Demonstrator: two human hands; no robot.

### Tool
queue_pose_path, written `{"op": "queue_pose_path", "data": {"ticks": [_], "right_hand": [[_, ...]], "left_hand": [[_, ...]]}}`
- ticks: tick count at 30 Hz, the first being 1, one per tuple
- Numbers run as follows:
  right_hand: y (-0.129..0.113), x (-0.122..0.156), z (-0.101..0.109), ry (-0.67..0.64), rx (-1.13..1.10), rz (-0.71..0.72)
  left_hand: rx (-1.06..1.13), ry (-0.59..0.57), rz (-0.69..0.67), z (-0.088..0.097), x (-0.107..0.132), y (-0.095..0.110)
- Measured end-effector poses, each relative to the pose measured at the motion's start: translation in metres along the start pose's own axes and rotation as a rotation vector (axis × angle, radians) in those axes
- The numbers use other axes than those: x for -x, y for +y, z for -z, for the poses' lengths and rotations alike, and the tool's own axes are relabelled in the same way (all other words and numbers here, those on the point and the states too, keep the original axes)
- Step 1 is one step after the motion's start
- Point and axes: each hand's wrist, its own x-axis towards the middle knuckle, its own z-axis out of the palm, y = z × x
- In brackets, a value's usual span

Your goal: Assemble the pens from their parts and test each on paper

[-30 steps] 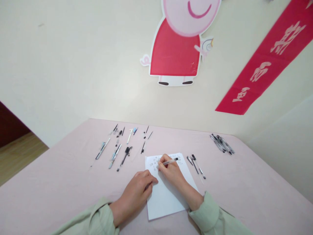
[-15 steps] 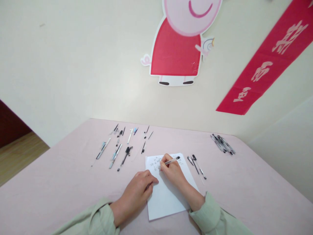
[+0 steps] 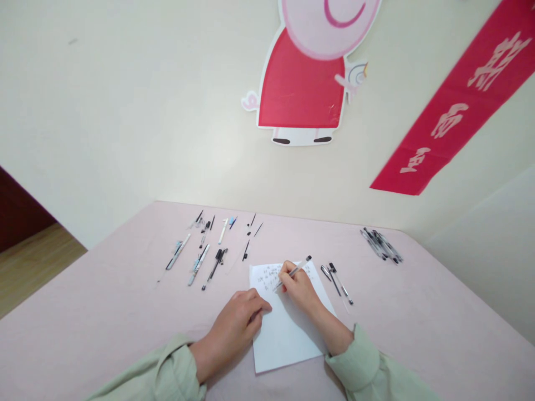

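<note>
R hand (image 3: 297, 285) closed round a pen (image 3: 301, 265), thumb + forefinger pinching low on the barrel. Tip is down on the paper (image 3: 292, 340) among the handwritten lines at its top left, and the pen's dark end sticks up & away to the right. L hand (image 3: 234, 328) has fingers loosely curled, gripping nothing, w/ fingertips resting at the sheet's left edge, approx. mid-height. Both wrists come out of pale green sleeves (image 3: 368, 373) at the bottom of view. Paper is white and lies a bit skewed on a pink table (image 3: 104, 323), w/ writing on the upper part only. Just right of the paper are two pens (image 3: 338, 283), side by side, roughly parallel, not touching the sheet. Left of & beyond the paper is a spread of pens and pen parts (image 3: 204, 256), laid out singly in rough rows, most pointing away from the person; too small to tell each piece. Far right, near the table's back edge & well apart from the rest, a bundle of dark pens (image 3: 381, 246) lies together. Behind the table is a cream wall (image 3: 125, 111) w/ a cartoon pig cut-out (image 3: 303, 83) in a red dress, head cropped by the frame top. A red banner (image 3: 455, 106) w/ pale characters runs diagonally at upper right. Wood floor (image 3: 33, 262) shows at far left.
</note>
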Motion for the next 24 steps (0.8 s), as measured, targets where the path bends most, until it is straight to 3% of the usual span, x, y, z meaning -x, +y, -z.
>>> {"op": "queue_pose_path", "data": {"ticks": [16,20,24], "right_hand": [[0.0061,-0.0028,-0.0039,-0.004,-0.05,0.031],[0.0052,-0.0053,-0.0007,0.005,-0.099,0.031],[0.0076,-0.0063,0.0055,0.049,-0.185,0.026]], "left_hand": [[0.024,0.025,0.001,-0.0018,0.0003,-0.0035],[0.103,0.079,0.004,-0.0031,-0.0009,-0.0045],[0.266,0.109,0.114,-0.0003,-0.0053,-0.0014]]}}
